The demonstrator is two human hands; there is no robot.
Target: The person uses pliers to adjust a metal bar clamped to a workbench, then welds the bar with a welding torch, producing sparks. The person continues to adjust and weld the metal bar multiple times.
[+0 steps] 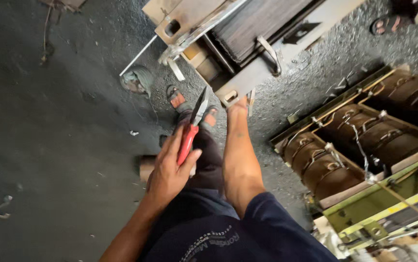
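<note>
My left hand grips red-handled pliers with the dark jaws pointing up and away from me. My right arm in a dark blue sleeve stretches forward. My right hand rests against the lower edge of a grey steel frame with slotted brackets. Its fingers are hidden at the frame's edge, so the grip cannot be made out. The pliers' tips hover just left of that hand, close to the frame's corner.
A transformer core with brown wound coils and a green-yellow frame lies at right. Sandalled feet stand below the steel frame. There is a cloth, a wooden block, another sandal at top right, and a gritty dark floor.
</note>
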